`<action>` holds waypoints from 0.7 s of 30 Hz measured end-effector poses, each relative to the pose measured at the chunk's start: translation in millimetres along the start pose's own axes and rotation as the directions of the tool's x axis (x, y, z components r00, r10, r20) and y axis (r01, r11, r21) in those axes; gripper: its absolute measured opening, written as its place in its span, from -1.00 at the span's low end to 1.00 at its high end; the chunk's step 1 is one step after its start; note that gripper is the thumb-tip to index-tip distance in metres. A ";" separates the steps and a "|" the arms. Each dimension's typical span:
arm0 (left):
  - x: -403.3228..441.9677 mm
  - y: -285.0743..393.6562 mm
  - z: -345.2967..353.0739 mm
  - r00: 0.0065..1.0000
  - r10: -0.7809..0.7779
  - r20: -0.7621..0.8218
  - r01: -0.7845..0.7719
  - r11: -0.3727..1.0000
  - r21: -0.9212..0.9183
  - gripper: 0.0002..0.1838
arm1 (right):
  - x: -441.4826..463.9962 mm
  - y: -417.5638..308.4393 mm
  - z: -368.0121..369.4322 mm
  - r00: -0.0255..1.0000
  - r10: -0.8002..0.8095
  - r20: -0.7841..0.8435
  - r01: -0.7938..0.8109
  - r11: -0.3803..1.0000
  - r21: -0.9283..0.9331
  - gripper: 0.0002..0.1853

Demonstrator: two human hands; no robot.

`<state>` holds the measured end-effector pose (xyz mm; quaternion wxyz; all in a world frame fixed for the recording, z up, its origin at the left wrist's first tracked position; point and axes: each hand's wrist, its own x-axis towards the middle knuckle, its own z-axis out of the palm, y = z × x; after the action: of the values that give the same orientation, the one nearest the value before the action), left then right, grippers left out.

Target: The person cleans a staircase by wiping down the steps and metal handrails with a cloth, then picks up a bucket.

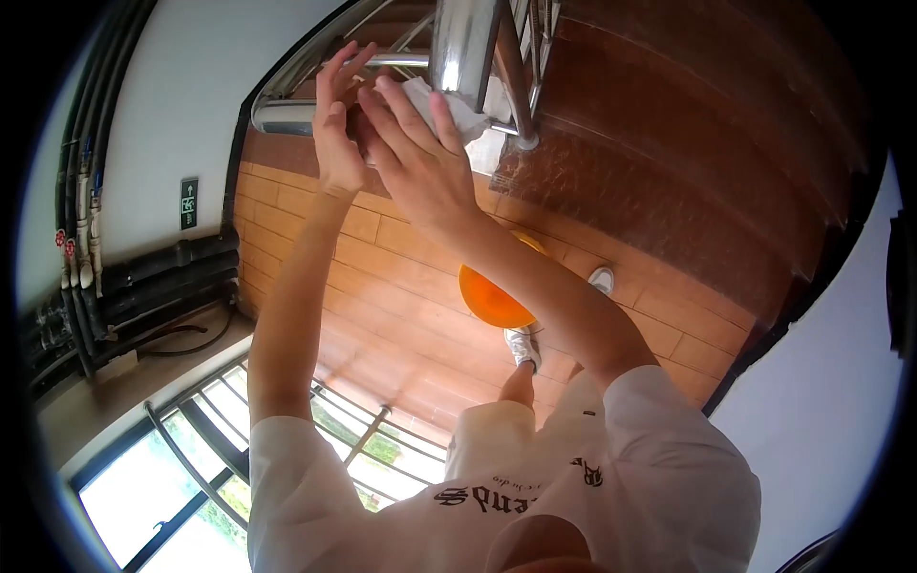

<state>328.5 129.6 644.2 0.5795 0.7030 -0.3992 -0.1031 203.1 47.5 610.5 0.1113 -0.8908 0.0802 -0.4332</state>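
Note:
A crumpled white cloth (457, 113) lies under the fingers of my right hand (415, 153), against the lower end of a shiny metal post (461, 53). The right hand presses on the cloth with its fingers extended and slightly apart. Beside it, my left hand (339, 134) is raised with its fingers apart, close to a horizontal metal rail (396, 60). Part of the left palm is hidden by the right hand, and I cannot tell whether it touches the cloth.
Brown stairs (688, 134) rise on the right. An orange rounded object (492, 291) is near my feet, partly behind my right forearm. Black pipes (172, 277) run along the left wall. A barred window (181, 468) is at lower left, above it a green exit sign (189, 202).

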 end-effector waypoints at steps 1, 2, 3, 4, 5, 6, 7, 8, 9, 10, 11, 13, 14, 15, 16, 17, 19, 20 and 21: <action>1.7 2.2 0.3 1.000 0.006 0.003 -0.006 1.000 -0.016 -0.22 | 10.0 -3.5 -4.2 0.997 -0.042 0.072 0.045 0.998 -0.053 -0.66; 2.6 4.6 2.7 1.000 0.013 0.006 -0.013 0.999 -0.034 -0.20 | 14.3 -5.3 1.3 0.998 -0.046 0.039 0.049 0.996 -0.075 -0.67; 5.3 8.5 0.8 1.000 -0.025 -0.003 0.025 1.000 0.001 -0.22 | 14.2 -1.1 2.4 0.995 -0.089 0.050 0.092 0.994 -0.060 -0.66; 6.7 14.1 4.2 0.997 -0.064 -0.042 0.063 0.998 -0.021 -0.24 | 9.6 4.0 1.3 0.989 -0.131 0.063 0.134 0.990 -0.036 -0.65; 8.7 16.7 1.6 0.994 -0.106 -0.011 0.106 0.994 -0.003 -0.24 | 1.7 12.6 0.3 0.985 -0.170 0.040 0.165 0.981 0.103 -0.64; 10.1 18.4 2.3 0.989 -0.147 0.019 0.146 0.989 0.017 -0.24 | -9.9 26.6 -5.1 0.984 -0.173 0.044 0.168 0.980 0.110 -0.64; 12.2 20.3 13.0 0.984 -0.180 0.004 0.178 0.980 0.088 -0.26 | -22.9 47.3 -13.5 0.993 -0.114 -0.016 0.113 0.943 0.313 -0.58; 13.8 23.0 23.3 0.978 -0.208 -0.011 0.207 0.965 0.161 -0.29 | -35.3 66.9 -19.3 0.997 -0.042 -0.066 0.070 0.861 0.503 -0.51; 11.7 26.0 32.9 0.992 -0.126 -0.009 0.116 0.877 0.467 -0.42 | -47.9 80.4 -16.4 0.964 0.229 -0.136 -0.067 0.703 0.709 -0.44; 8.2 16.2 27.8 0.994 -0.105 0.036 0.039 0.638 0.769 -0.58 | -44.7 106.9 -32.5 0.900 0.401 -0.172 -0.160 0.671 0.724 -0.41; 9.6 17.5 30.2 0.999 -0.033 0.034 -0.005 0.630 0.776 -0.61 | -47.4 131.4 -46.2 0.817 0.569 -0.091 -0.341 0.605 0.720 -0.41; 5.0 20.0 34.9 0.999 0.026 0.031 -0.040 0.615 0.787 -0.64 | -41.5 168.4 -49.9 0.554 0.817 0.163 -0.597 0.253 0.762 -0.45; 6.0 20.4 36.9 0.999 0.041 0.017 -0.039 0.632 0.774 -0.67 | -33.0 182.0 -37.9 0.550 0.819 0.163 -0.595 0.248 0.765 -0.45; 8.1 20.5 37.9 0.998 0.056 0.004 -0.039 0.649 0.760 -0.69 | -22.8 194.8 -24.6 0.625 0.773 0.110 -0.525 0.311 0.793 -0.44; 10.0 19.9 38.3 0.998 0.056 0.002 -0.038 0.646 0.763 -0.69 | -5.1 203.9 -18.2 0.696 0.716 0.058 -0.448 0.369 0.815 -0.43; 11.0 18.8 38.7 0.997 0.080 0.002 -0.054 0.655 0.754 -0.73 | 13.3 204.0 -7.5 0.733 0.678 0.057 -0.354 0.309 0.883 -0.41; 11.5 19.3 39.5 0.995 0.093 0.018 -0.076 0.663 0.745 -0.78 | 44.2 185.0 15.3 0.833 0.552 0.046 -0.254 0.307 0.917 -0.40; 11.4 19.5 38.8 0.997 0.080 0.019 -0.067 0.665 0.744 -0.78 | 51.0 175.7 28.2 0.890 0.454 0.039 -0.232 0.378 0.896 -0.41; 11.0 20.6 37.9 0.997 0.071 0.029 -0.069 0.656 0.751 -0.77 | 53.2 162.8 31.9 0.840 0.540 0.048 -0.274 0.347 0.897 -0.46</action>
<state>303.6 94.2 654.6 0.2417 0.8638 -0.4320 0.0940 253.3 -117.8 587.9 0.6460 -0.5883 0.0807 -0.4797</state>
